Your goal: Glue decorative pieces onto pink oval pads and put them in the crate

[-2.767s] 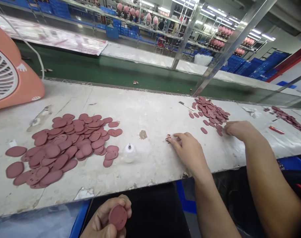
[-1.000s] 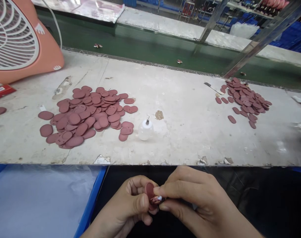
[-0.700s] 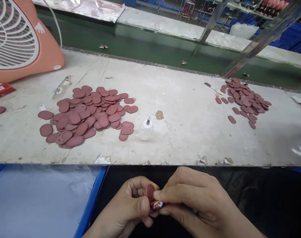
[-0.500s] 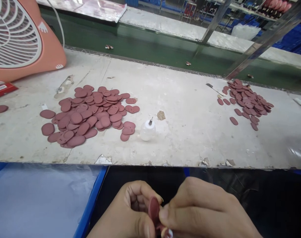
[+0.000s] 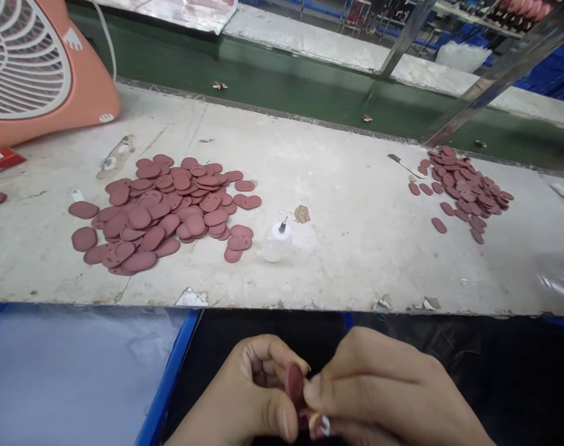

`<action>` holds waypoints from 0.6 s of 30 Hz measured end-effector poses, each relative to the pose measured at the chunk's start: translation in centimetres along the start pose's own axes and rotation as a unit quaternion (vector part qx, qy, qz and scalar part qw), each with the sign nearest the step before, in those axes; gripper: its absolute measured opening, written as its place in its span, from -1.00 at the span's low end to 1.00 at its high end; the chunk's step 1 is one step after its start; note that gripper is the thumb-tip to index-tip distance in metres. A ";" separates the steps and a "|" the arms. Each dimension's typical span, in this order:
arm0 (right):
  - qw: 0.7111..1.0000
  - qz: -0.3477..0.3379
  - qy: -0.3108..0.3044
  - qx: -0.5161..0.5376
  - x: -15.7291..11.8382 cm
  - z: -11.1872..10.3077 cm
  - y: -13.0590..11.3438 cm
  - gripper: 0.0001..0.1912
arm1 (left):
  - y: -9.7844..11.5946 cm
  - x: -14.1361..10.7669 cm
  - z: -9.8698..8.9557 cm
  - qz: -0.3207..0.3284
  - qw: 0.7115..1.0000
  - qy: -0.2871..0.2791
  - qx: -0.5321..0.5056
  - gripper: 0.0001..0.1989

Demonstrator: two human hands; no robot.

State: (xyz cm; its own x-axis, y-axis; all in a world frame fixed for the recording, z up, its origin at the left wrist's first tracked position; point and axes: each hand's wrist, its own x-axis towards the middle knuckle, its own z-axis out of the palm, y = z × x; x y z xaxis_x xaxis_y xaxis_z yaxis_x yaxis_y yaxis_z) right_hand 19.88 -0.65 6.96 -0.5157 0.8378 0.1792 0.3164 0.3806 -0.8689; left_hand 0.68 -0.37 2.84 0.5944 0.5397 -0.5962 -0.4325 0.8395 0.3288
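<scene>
Below the table's front edge, my left hand (image 5: 258, 390) pinches a dark red oval piece (image 5: 294, 383) between thumb and fingers. My right hand (image 5: 388, 384) is closed at the piece's right side, its thumb and fingertip pressed against it. Just under the fingertips a small part with tan, white and red on it (image 5: 319, 426) sticks out; its kind I cannot make out. On the table lies a large pile of similar oval pieces (image 5: 170, 210), some with small holes. A clear squeeze bottle with a white cap and metal needle tip (image 5: 278, 241) stands right of that pile.
A second pile of smaller red ovals (image 5: 470, 189) lies at the right, beside a thin tool (image 5: 405, 166). A pink fan (image 5: 44, 68) stands at the left. Behind the table runs a green belt (image 5: 282, 93) carrying small parts. A blue bin (image 5: 165, 378) is below left.
Both hands stay together on the oval piece, which has shifted slightly right and up. The small parts on the green belt have moved right. The view has shifted a little.
</scene>
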 end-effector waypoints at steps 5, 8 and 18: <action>0.999 0.044 0.004 0.017 0.8 0.0 0.2 -0.79 | -0.2 0.8 -0.2 0.012 1.000 0.010 -0.002 -0.62; 0.998 0.056 0.009 0.026 0.7 0.1 0.4 -0.79 | -0.5 0.8 -0.3 0.019 1.000 0.022 0.002 -0.63; 0.997 0.061 0.009 0.040 0.4 0.1 0.6 -0.80 | -1.1 1.1 -0.9 0.038 0.999 0.009 0.013 -0.67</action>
State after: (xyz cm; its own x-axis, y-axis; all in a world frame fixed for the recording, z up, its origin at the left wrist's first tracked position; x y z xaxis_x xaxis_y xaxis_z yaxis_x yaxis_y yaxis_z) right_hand 19.78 -0.19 6.49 -0.4627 0.8831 0.0774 0.3108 0.2434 -0.9188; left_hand 1.16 -0.74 1.18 0.5474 0.6011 -0.5822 -0.4587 0.7974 0.3921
